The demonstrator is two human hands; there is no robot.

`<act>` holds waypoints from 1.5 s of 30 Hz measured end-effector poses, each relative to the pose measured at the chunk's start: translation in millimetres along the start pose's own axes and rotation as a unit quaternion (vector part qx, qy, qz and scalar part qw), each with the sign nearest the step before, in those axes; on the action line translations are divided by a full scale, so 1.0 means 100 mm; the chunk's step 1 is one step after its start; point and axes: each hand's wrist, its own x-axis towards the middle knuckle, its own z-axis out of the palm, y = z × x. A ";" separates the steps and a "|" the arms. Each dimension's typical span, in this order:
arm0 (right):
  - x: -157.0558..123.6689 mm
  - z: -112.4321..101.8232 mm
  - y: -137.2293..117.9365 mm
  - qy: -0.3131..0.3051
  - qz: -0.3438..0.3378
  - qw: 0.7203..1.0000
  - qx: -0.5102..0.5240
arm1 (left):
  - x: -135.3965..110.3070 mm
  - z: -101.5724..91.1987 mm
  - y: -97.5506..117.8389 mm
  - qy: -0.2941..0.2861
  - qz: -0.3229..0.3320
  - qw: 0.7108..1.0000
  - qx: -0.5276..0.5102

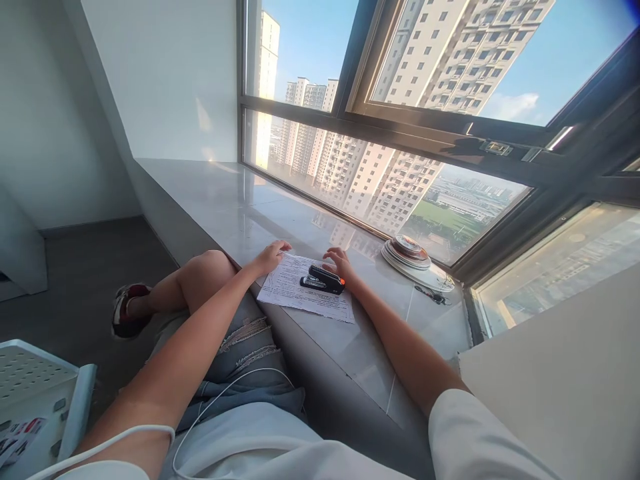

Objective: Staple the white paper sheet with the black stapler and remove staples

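A sheet of printed paper (285, 287) lies on the grey tiled window ledge, its near edge slightly wrinkled. On top of it rests a black stapler (320, 283) with an orange spot at its right end. My left hand (271, 259) is at the paper's upper left corner, thumb and fingers closed on the edge. Beside the stapler, my right hand (341, 264) rests at the paper's upper right edge, fingers curved and apart. Its palm side is hidden, and I see nothing held in it.
A stack of round plates or discs (407, 255) stands by the window on the right, with a dark keychain-like item (433, 295) near it. The window frame (450, 143) borders the ledge. A white perforated cart (35, 373) is at lower left. A white cable (225, 390) crosses my lap.
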 end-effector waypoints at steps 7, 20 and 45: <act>0.03 0.17 -0.06 -0.128 0.145 0.967 -0.164 | -0.04 -0.04 0.00 0.091 -0.057 0.981 -0.162; 0.66 0.44 -0.48 -0.133 -0.029 0.984 -0.116 | -0.05 -0.29 -0.24 0.393 -0.182 0.756 -0.491; 0.41 0.30 -0.42 -0.061 -0.080 0.974 -0.204 | 0.00 -0.51 -0.16 0.221 -0.213 0.894 -0.326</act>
